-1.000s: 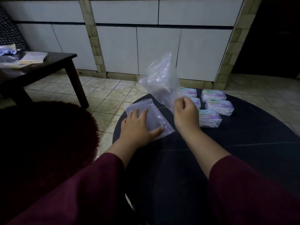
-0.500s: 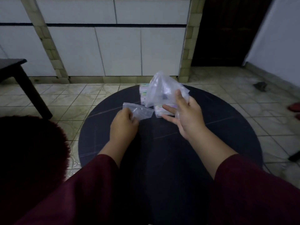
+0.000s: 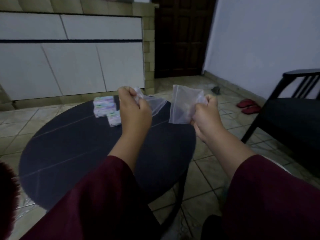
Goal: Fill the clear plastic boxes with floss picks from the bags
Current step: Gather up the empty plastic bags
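Over the round worktop (image 3: 69, 153), a left hand (image 3: 135, 110) and right hand (image 3: 207, 115) each clench a limp, seemingly empty bag (image 3: 156, 105) (image 3: 184, 104) in curled fingers, while filled boxes (image 3: 105, 108) sit at the far edge, where a stray sweep could knock them off.

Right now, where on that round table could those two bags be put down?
The dark round table is bare across its near and middle parts, from the left hand back to the sleeves. Its far left edge is crowded with filled boxes. The right hand holds its bag past the table's right rim.
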